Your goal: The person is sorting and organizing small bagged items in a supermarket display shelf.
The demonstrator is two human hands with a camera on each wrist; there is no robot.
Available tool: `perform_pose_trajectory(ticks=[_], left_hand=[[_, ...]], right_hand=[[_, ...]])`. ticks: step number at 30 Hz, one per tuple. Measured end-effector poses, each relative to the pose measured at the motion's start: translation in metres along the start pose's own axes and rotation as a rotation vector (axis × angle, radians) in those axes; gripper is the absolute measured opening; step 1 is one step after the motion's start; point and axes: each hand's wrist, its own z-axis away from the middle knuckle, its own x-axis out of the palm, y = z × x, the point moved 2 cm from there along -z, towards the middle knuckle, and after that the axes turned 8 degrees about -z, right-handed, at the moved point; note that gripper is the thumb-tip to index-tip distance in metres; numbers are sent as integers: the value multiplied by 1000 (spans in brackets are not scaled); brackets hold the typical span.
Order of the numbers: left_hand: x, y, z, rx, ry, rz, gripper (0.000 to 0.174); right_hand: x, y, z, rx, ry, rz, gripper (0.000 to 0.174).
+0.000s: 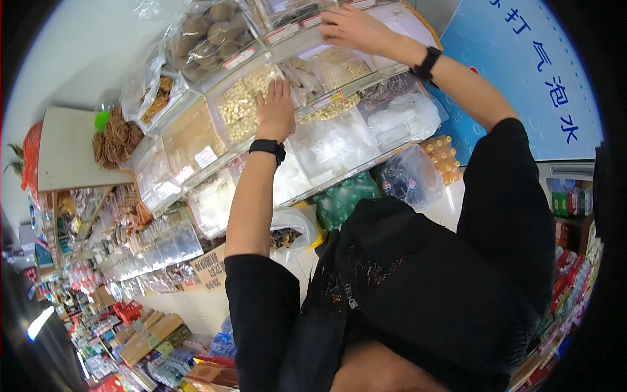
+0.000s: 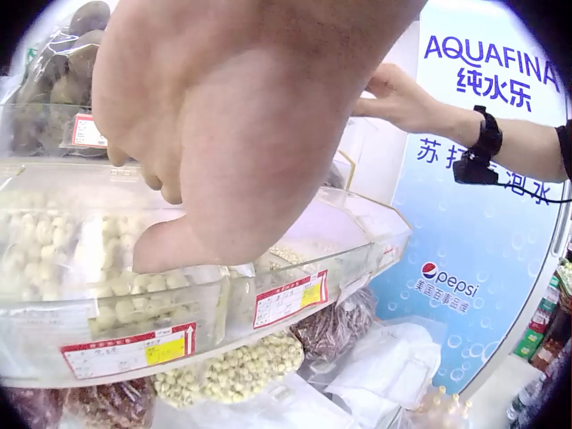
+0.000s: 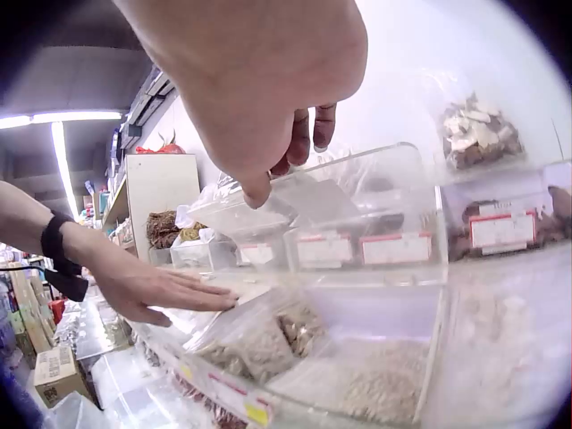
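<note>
Tiered clear bins of dried goods fill the shelf in front of me. My left hand [image 1: 274, 111] lies flat, fingers straight, on the clear lid of a bin of pale round seeds [image 1: 238, 104]. The left wrist view shows those fingers [image 2: 161, 255] resting on the lid above the seeds [image 2: 54, 250]. My right hand [image 1: 353, 29] reaches one tier higher. There its fingers [image 3: 313, 130] and thumb pinch the edge of a raised clear lid [image 3: 357, 192]. Below that lid lies a plastic bag of grains [image 3: 259, 340]. The right wrist view also shows the left hand [image 3: 170, 290], flat.
A blue Pepsi and Aquafina poster [image 1: 522, 72] stands to the right of the bins. Wrapped packs of bottles [image 1: 408, 176] sit on the floor beneath them. Bagged brown round goods [image 1: 209, 32] lie on the top tier. Crowded shop shelves [image 1: 575, 274] run along both sides.
</note>
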Motion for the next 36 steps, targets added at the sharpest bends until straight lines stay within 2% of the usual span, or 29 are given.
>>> perform_pose_trajectory(ticks=[1, 3, 4, 5, 7, 9, 11, 13, 15, 19, 22, 25, 27, 28, 30, 34, 36], left_hand=[[2, 2, 7, -17, -13, 1, 93], [4, 1, 18, -9, 130, 56, 91], [5, 1, 26, -33, 209, 51, 90], [9, -2, 35, -41, 191, 48, 90], [12, -13, 50, -120, 305, 207, 87], [22, -31, 64, -112, 280, 95, 84], [27, -44, 78, -124, 249, 264, 81], [38, -52, 83, -135, 240, 208, 84], [42, -57, 85, -147, 183, 166, 88], [39, -65, 81, -141, 173, 100, 91], [30, -78, 80, -93, 201, 101, 87], [5, -90, 91, -15, 252, 110, 78], [-14, -103, 95, 46, 388, 152, 56], [-23, -112, 94, 47, 389, 144, 56], [-42, -134, 91, 38, 513, 87, 34], [-64, -173, 52, -10, 609, 131, 26], [-65, -186, 30, -123, 679, 14, 27]], right_hand=[[3, -11, 9, -15, 4, -15, 23], [12, -22, 21, 156, -72, -142, 23], [15, -26, 25, 147, -66, -156, 23], [20, -30, 30, 149, -36, -182, 22], [30, -38, 39, 158, -8, -220, 21], [40, -41, 48, 183, -126, -246, 23], [52, -41, 57, 183, -172, -297, 24], [65, -44, 61, 183, -211, -342, 25], [77, -46, 62, 261, -325, -368, 25], [85, -46, 59, 306, -345, -409, 24], [87, -45, 56, 309, -380, -390, 27], [95, -48, 54, 362, -424, -380, 33], [96, -51, 54, 363, -408, -350, 42], [96, -51, 53, 363, -399, -351, 42], [97, -52, 50, 387, -492, -338, 51], [94, -60, 43, 439, -535, -335, 56], [95, -62, 41, 499, -533, -346, 58]])
